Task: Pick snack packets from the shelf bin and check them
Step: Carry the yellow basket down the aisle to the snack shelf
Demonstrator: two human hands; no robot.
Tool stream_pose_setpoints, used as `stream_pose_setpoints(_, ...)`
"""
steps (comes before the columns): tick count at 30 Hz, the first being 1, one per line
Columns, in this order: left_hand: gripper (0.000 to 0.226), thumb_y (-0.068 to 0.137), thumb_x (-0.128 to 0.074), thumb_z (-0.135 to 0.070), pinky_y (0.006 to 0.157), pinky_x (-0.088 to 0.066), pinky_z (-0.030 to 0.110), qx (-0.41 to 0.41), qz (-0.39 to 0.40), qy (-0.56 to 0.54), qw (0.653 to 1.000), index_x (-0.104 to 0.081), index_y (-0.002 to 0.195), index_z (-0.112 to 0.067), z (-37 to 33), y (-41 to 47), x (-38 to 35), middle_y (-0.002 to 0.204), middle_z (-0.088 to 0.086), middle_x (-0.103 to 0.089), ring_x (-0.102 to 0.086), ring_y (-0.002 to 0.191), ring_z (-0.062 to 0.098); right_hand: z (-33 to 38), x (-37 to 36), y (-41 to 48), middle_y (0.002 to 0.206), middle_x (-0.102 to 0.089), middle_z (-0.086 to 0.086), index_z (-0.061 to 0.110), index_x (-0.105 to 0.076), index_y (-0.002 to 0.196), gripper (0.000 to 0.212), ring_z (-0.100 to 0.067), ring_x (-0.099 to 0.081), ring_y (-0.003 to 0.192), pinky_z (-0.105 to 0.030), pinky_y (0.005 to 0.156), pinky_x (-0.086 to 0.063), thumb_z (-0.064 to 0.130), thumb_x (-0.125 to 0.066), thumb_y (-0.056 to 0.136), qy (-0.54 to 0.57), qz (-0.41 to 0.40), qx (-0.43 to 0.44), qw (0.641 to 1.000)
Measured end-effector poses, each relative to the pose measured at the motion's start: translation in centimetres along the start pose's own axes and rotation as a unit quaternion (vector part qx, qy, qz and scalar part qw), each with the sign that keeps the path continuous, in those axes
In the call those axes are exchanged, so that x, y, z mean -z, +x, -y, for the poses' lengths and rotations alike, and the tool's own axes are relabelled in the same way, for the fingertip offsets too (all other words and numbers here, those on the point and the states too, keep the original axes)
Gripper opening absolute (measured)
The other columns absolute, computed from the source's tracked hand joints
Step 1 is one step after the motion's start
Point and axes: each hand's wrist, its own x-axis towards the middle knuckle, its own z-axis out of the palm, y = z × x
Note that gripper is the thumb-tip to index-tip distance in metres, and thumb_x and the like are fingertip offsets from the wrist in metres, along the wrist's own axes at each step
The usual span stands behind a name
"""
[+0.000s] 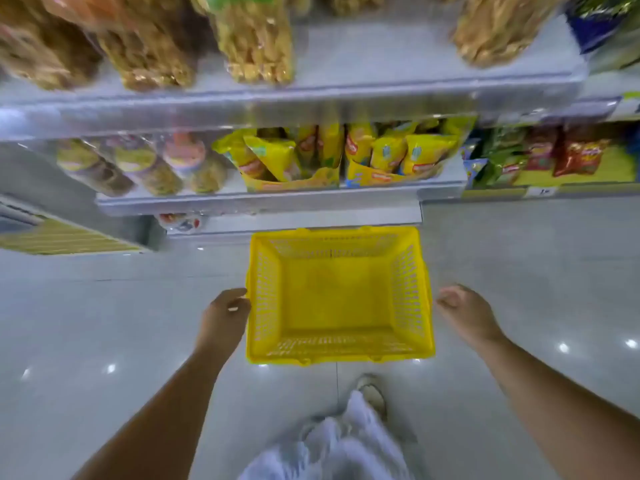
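Yellow snack packets (pixel 394 154) stand in yellow cardboard shelf bins (pixel 298 183) on the lower shelf, straight ahead of me. Below them an empty yellow plastic basket (pixel 339 351) sits on the floor. My left hand (pixel 223 317) is at the basket's left rim, its loosely curled fingers touching the edge. My right hand (pixel 465 311) hovers a little off the right rim, fingers loosely curled and holding nothing. Both hands are well below the packets.
Clear bags of fried snacks (pixel 256 43) fill the upper shelf (pixel 346 98). Lidded snack tubs (pixel 138 164) lie left of the bins; red and green packets (pixel 575 154) are to the right. My foot (pixel 372 393) and white clothing are just behind the basket on the glossy floor.
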Motion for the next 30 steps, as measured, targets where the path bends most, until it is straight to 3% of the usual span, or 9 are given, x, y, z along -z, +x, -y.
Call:
stream_pose_setpoints(2,0.027,0.092,-0.062,-0.006,0.058,-0.039,0.012,-0.002,-0.035,0.005,0.999,-0.063,0.119,-0.007,2.1,3.3,-2.7,0.095,0.007,-0.067,-0.060,0.071,0.013,-1.7,-2.9,3.4,0.113,-0.066,-0.026,-0.006,-0.062,0.114,0.035,-0.039,-0.061,0.109,-0.040,0.089,-0.043,0.009,-0.070,0.084,-0.010,-0.033,-0.010,0.999)
stream_pose_setpoints(3,0.032,0.091,-0.063,-0.005,0.059,-0.040,0.011,0.004,-0.044,0.001,0.999,-0.060,0.122,-0.006,3.3,5.1,-4.0,0.101,0.011,-0.067,-0.061,0.072,0.016,-2.6,-4.5,5.2,0.116,-0.064,-0.027,-0.007,-0.060,0.116,0.039,-0.041,-0.060,0.110,-0.042,0.090,-0.043,0.010,-0.071,0.083,-0.012,-0.048,-0.020,0.999)
stream_pose_setpoints(5,0.047,0.088,-0.066,-0.003,0.078,-0.047,0.026,0.026,-0.052,-0.017,0.998,-0.051,0.132,-0.001,5.7,8.3,-6.6,0.119,0.022,-0.061,-0.063,0.095,0.033,-4.3,-7.6,8.1,0.119,-0.061,-0.031,-0.010,-0.057,0.118,0.044,-0.044,-0.058,0.111,-0.045,0.090,-0.043,0.010,-0.073,0.082,-0.014,-0.080,-0.030,0.996)
stream_pose_setpoints(8,0.068,0.086,-0.072,-0.008,0.104,-0.039,0.047,0.051,-0.077,0.030,0.995,-0.037,0.143,0.002,9.1,11.9,-9.5,0.136,0.028,-0.048,-0.048,0.125,0.041,-6.6,-11.1,11.1,0.118,-0.059,-0.031,-0.008,-0.054,0.119,0.049,-0.044,-0.056,0.111,-0.043,0.087,-0.042,0.012,-0.075,0.081,-0.006,-0.111,-0.052,0.992)
stream_pose_setpoints(11,0.055,0.088,-0.068,-0.008,0.085,-0.039,0.039,0.076,-0.077,0.061,0.992,-0.043,0.134,0.008,11.1,14.0,-11.6,0.127,0.033,-0.052,-0.052,0.117,0.044,-8.0,-13.4,13.0,0.123,-0.058,-0.029,-0.003,-0.049,0.130,0.055,-0.045,-0.055,0.114,-0.042,0.089,-0.042,0.016,-0.072,0.084,0.009,-0.105,-0.096,0.990)
stream_pose_setpoints(14,0.033,0.091,-0.060,-0.003,0.077,-0.039,0.045,0.089,-0.088,0.082,0.989,-0.048,0.119,0.008,11.4,14.3,-12.0,0.111,0.036,-0.057,-0.056,0.103,0.049,-7.9,-13.6,13.1,0.121,-0.059,-0.032,-0.005,-0.052,0.126,0.045,-0.047,-0.055,0.112,-0.043,0.088,-0.041,0.013,-0.067,0.087,-0.010,-0.113,-0.103,0.988)
stream_pose_setpoints(22,0.027,0.093,-0.056,-0.008,0.074,-0.039,0.046,0.048,-0.097,0.132,0.985,-0.052,0.117,0.003,3.8,7.3,-5.3,0.108,0.036,-0.059,-0.056,0.100,0.051,-4.6,-5.0,4.3,0.113,-0.060,-0.037,-0.009,-0.054,0.118,0.033,-0.052,-0.055,0.106,-0.048,0.086,-0.041,0.005,-0.059,0.088,-0.011,-0.175,-0.122,0.977)
stream_pose_setpoints(25,0.032,0.091,-0.059,-0.009,0.078,-0.044,0.053,0.008,-0.086,0.168,0.982,-0.051,0.120,0.003,-0.9,3.5,-1.4,0.108,0.037,-0.060,-0.056,0.100,0.053,-3.0,0.3,-0.5,0.112,-0.060,-0.036,-0.008,-0.055,0.116,0.030,-0.050,-0.056,0.106,-0.047,0.086,-0.042,0.006,-0.059,0.089,0.006,-0.183,-0.141,0.973)
stream_pose_setpoints(30,0.029,0.088,-0.061,-0.005,0.071,-0.043,0.051,-0.078,-0.053,0.170,0.981,-0.052,0.114,0.005,-8.3,-1.0,3.4,0.099,0.039,-0.060,-0.057,0.093,0.054,-1.4,7.7,-8.6,0.109,-0.061,-0.036,-0.005,-0.056,0.112,0.025,-0.051,-0.056,0.104,-0.048,0.086,-0.044,0.006,-0.057,0.090,0.031,-0.224,-0.191,0.955)
